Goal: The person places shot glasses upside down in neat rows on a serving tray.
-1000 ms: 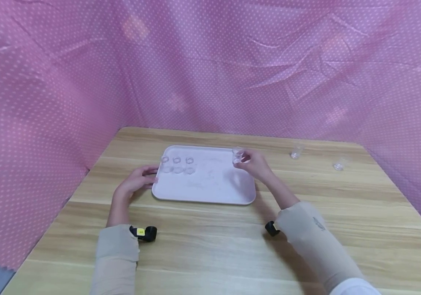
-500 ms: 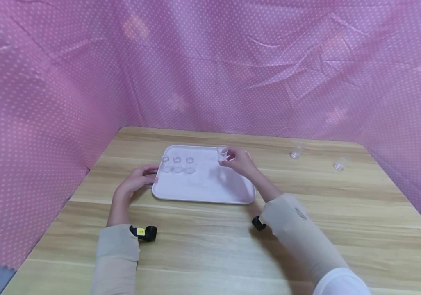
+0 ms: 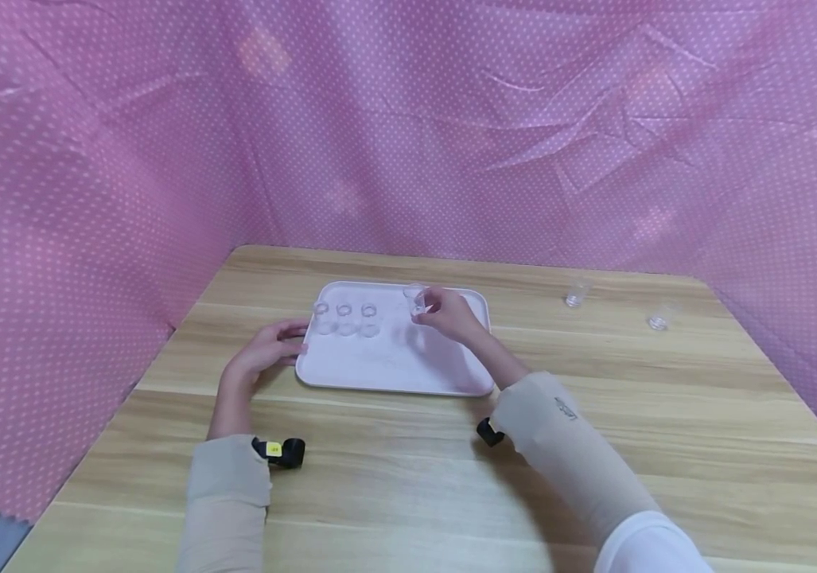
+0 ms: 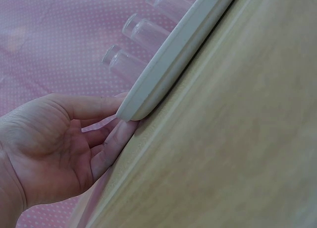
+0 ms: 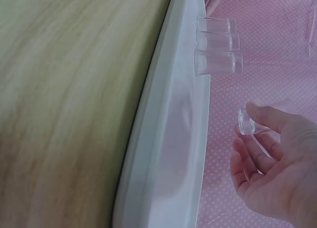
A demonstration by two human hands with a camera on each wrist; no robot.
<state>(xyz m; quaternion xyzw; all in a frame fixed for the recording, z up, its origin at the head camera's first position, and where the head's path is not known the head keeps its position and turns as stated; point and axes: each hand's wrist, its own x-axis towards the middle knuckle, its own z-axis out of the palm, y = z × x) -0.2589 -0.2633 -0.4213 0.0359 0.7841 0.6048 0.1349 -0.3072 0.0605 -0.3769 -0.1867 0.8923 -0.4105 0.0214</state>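
My right hand (image 3: 449, 314) pinches a small clear shot glass (image 5: 246, 121) between thumb and fingers. The glass is above the white tray (image 3: 394, 366), its thick base facing down. Three similar glasses (image 3: 368, 321) stand in a row at the tray's left end, thick bases up. At the tray's left edge, my left hand (image 3: 263, 350) grips the rim. In the left wrist view its thumb lies on the rim (image 4: 148, 82) and its fingers are below it.
Two more clear glasses, one farther back (image 3: 575, 294) and one farther right (image 3: 658, 320), are on the wooden table (image 3: 394, 493) right of the tray. A pink dotted curtain (image 3: 408, 143) hangs behind and along the sides.
My right hand has carried the glass leftward over the tray, toward the row of three, slowing in the last half second. The left hand has stayed at the tray's edge.
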